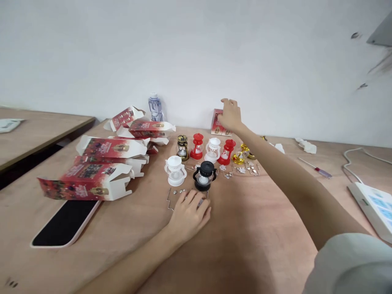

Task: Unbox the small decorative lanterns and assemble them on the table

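Under the right hand (230,114), fingers loosely spread, a small red box (216,122) is touched; light, crushable card, best gripped by its sides. The left hand (189,214) is laid flat, empty, on the worktop (251,237).

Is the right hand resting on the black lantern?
No, the right hand reaches a red box by the wall, beyond the black lantern.

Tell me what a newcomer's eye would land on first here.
First, the cluster of small toy lanterns in mid-table, in red, white, black, bronze and gold. The right hand stretches past them to a red box standing against the wall, while the left hand lies flat on the table just in front of the black lantern. To the left lies a heap of opened red and white cartons.
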Available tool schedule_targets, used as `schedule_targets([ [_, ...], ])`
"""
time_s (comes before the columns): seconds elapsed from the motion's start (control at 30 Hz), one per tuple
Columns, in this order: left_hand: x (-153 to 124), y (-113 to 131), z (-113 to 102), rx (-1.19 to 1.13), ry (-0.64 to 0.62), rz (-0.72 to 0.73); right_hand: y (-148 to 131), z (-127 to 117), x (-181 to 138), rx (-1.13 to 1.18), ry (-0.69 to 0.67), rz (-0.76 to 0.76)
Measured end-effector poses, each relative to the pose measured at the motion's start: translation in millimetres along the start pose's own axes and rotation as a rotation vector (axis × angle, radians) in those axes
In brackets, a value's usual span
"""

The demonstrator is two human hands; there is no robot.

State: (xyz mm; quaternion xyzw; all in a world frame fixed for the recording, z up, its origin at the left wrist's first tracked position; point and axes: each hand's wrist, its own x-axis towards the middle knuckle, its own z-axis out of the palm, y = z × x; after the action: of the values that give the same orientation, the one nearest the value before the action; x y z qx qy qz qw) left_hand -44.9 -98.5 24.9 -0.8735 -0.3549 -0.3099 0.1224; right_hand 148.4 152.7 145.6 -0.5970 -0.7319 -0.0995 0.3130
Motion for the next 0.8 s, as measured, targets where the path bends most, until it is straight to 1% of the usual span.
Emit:
schedule_targets([
  [0.1,-1,-1,-1,-0.034,0.015,0.002,20,25,24,-0.095,-0.221,0.064],
  [0.17,-2,-1,-1,-0.047,0.023,-0.013,30,36,29,-0.119,-0.317,0.104],
  [0.2,-2,-2,-1,-0.051,0.026,-0.02,33,40,29,-0.129,-0.328,0.111],
  [0.27,-3,-2,-1,-0.061,0.033,-0.023,37,43,26,-0.166,-0.293,0.098],
  [0.33,-3,-2,-1,-0.077,0.043,-0.012,37,43,21,-0.231,-0.248,0.063],
  [0.43,-2,-1,-2,-0.091,0.069,0.007,31,39,12,-0.293,-0.219,-0.015],
  [0.53,0,-2,-6,-0.091,0.105,0.001,24,25,6,-0.231,-0.161,-0.114],
  [0.6,2,-3,-9,-0.096,0.13,-0.003,18,7,-1,-0.131,-0.08,-0.122],
  [0.63,2,-4,-10,-0.102,0.142,0.001,15,-5,-7,-0.065,-0.019,-0.11],
  [0.7,2,-5,-12,-0.119,0.169,0.016,7,-31,-32,0.095,0.142,-0.104],
  [0.77,2,-4,-15,-0.161,0.195,0.018,-4,-57,-72,0.263,0.274,-0.107],
  [0.8,2,-3,-16,-0.193,0.214,0.004,-10,-67,-99,0.342,0.307,-0.089],
])
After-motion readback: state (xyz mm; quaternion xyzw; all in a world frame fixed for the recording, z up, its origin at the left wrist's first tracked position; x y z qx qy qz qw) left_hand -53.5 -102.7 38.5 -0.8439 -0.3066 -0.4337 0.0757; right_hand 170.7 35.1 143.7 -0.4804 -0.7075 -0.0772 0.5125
